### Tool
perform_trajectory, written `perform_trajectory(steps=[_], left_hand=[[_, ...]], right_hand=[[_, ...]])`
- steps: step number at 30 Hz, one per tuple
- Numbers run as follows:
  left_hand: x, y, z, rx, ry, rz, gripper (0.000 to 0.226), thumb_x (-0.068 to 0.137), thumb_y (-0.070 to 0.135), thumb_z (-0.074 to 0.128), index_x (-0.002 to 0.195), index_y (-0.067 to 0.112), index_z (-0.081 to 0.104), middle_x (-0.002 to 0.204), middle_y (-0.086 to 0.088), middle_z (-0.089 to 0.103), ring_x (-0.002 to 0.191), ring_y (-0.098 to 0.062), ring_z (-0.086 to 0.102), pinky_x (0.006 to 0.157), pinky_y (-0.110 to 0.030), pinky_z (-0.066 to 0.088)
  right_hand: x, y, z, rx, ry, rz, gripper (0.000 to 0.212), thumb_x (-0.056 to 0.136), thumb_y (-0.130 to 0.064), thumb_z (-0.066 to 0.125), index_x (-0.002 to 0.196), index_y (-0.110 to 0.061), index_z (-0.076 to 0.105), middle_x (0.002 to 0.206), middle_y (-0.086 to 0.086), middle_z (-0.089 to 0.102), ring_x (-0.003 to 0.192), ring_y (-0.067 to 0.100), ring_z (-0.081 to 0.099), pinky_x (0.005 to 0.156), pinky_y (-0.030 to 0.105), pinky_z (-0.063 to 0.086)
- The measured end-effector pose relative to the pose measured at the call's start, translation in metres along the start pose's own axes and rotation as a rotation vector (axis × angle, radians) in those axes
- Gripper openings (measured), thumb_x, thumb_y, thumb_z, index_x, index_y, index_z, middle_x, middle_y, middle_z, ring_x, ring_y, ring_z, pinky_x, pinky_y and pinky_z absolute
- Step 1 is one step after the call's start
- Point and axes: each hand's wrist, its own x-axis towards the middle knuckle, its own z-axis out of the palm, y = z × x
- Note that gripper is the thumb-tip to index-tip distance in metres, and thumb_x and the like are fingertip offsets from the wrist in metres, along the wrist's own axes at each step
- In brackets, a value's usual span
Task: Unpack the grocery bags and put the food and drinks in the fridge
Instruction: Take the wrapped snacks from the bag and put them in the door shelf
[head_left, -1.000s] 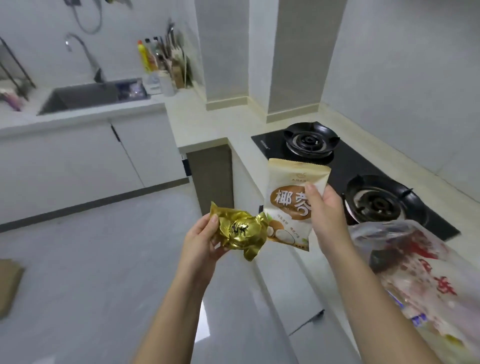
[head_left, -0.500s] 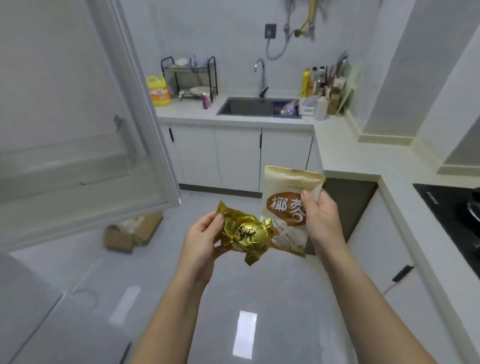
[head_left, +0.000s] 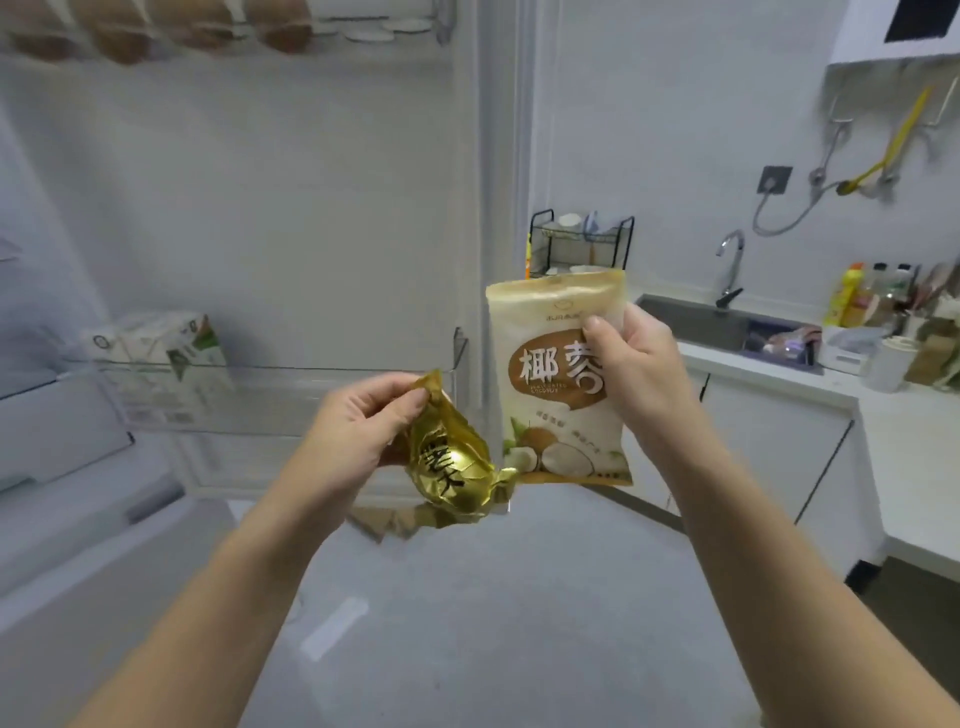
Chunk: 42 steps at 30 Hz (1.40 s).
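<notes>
My left hand (head_left: 353, 431) pinches the top edge of a gold foil packet (head_left: 452, 467), which hangs below the fingers. My right hand (head_left: 631, 369) grips a cream and brown coconut snack bag (head_left: 550, 384) by its right side, upright, just right of the gold packet. Both are held in front of the open fridge door (head_left: 260, 208), whose clear door shelf (head_left: 291, 400) holds a white and green carton (head_left: 171, 353) at its left end. The grocery bag is out of view.
An egg rack with brown eggs (head_left: 156, 26) runs along the top of the door. The fridge body (head_left: 62, 467) is at left. At right a counter (head_left: 893, 410) carries a sink (head_left: 727, 327), tap, bottles and a dish rack (head_left: 582, 244). Grey floor lies below.
The view has swung left from the stove and counter to the open fridge door. Both hands keep hold of the same packets, now raised near the door shelf.
</notes>
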Motion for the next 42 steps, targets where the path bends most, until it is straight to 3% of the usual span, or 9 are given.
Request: perform_trajectory(steps=[10, 14, 18, 23, 30, 33, 35, 38, 42], left_hand=[[0.097, 0.065, -0.071, 0.175, 0.038, 0.122, 0.018, 0.095, 0.011, 0.055, 0.086, 0.017, 0.069, 0.068, 0.008, 0.068, 0.061, -0.004, 0.063, 0.055, -0.023, 0.056], [0.136, 0.068, -0.093, 0.274, -0.05, 0.077, 0.017, 0.096, 0.012, 0.055, 0.087, 0.016, 0.069, 0.071, 0.003, 0.067, 0.063, -0.008, 0.063, 0.056, -0.025, 0.057], [0.162, 0.056, -0.101, 0.374, -0.144, 0.011, 0.018, 0.096, 0.014, 0.057, 0.085, 0.02, 0.07, 0.066, 0.005, 0.068, 0.057, -0.006, 0.064, 0.058, -0.026, 0.057], [0.172, 0.033, -0.098, 0.455, -0.263, -0.05, 0.018, 0.096, 0.016, 0.058, 0.086, 0.022, 0.071, 0.075, -0.002, 0.069, 0.066, -0.016, 0.064, 0.066, -0.033, 0.057], [0.166, 0.01, -0.077, 0.537, -0.401, -0.161, 0.018, 0.096, 0.018, 0.057, 0.084, 0.022, 0.069, 0.079, -0.004, 0.067, 0.068, -0.018, 0.063, 0.066, -0.035, 0.058], [0.167, -0.002, -0.066, 0.568, -0.461, -0.284, 0.016, 0.098, 0.016, 0.055, 0.103, 0.015, 0.07, 0.089, -0.008, 0.064, 0.079, -0.022, 0.061, 0.067, -0.033, 0.055], [0.17, -0.007, -0.061, 0.618, -0.497, -0.357, 0.022, 0.099, 0.015, 0.052, 0.114, 0.009, 0.066, 0.097, -0.012, 0.062, 0.082, -0.026, 0.06, 0.064, -0.037, 0.056], [0.166, -0.01, -0.056, 0.708, -0.579, -0.449, 0.028, 0.1, 0.013, 0.048, 0.121, 0.001, 0.061, 0.1, -0.017, 0.066, 0.075, -0.027, 0.064, 0.062, -0.04, 0.061], [0.161, -0.004, -0.059, 0.926, -0.674, -0.395, 0.034, 0.097, 0.026, 0.055, 0.121, 0.003, 0.059, 0.113, -0.018, 0.066, 0.086, -0.029, 0.064, 0.068, -0.042, 0.061]], right_hand=[[0.09, -0.065, 0.074, -0.151, 0.0, -0.291, 0.023, 0.094, -0.025, 0.049, 0.1, -0.005, 0.058, 0.094, 0.015, 0.069, 0.086, 0.032, 0.068, 0.073, 0.056, 0.056], [0.101, -0.061, 0.099, -0.335, 0.157, -0.385, 0.012, 0.094, -0.017, 0.053, 0.086, -0.008, 0.052, 0.077, 0.007, 0.065, 0.069, 0.023, 0.064, 0.062, 0.042, 0.053], [0.088, -0.043, 0.122, -0.501, 0.34, -0.482, 0.026, 0.092, -0.011, 0.057, 0.075, -0.017, 0.038, 0.053, -0.006, 0.043, 0.045, 0.009, 0.038, 0.046, 0.028, 0.032], [0.066, -0.017, 0.139, -0.722, 0.412, -0.557, 0.025, 0.09, -0.008, 0.062, 0.076, -0.013, 0.042, 0.049, 0.001, 0.044, 0.041, 0.028, 0.044, 0.041, 0.036, 0.037], [0.039, -0.007, 0.139, -0.952, 0.357, -0.32, 0.02, 0.09, -0.013, 0.055, 0.08, -0.012, 0.038, 0.052, -0.003, 0.036, 0.053, 0.034, 0.04, 0.048, 0.035, 0.029], [0.035, -0.012, 0.136, -0.924, 0.353, -0.286, 0.017, 0.088, -0.013, 0.055, 0.084, -0.013, 0.039, 0.056, -0.006, 0.038, 0.051, 0.02, 0.039, 0.046, 0.033, 0.024], [0.035, -0.015, 0.135, -0.892, 0.34, -0.253, 0.015, 0.088, -0.013, 0.054, 0.086, -0.012, 0.04, 0.06, -0.002, 0.044, 0.054, 0.015, 0.042, 0.045, 0.027, 0.028], [0.035, -0.018, 0.136, -0.878, 0.307, -0.185, 0.012, 0.089, -0.013, 0.052, 0.092, -0.011, 0.041, 0.069, 0.005, 0.053, 0.063, 0.025, 0.051, 0.052, 0.035, 0.04], [0.034, -0.02, 0.137, -0.91, 0.302, -0.129, 0.015, 0.087, -0.015, 0.051, 0.098, -0.012, 0.042, 0.073, 0.007, 0.056, 0.069, 0.031, 0.055, 0.06, 0.041, 0.048]])
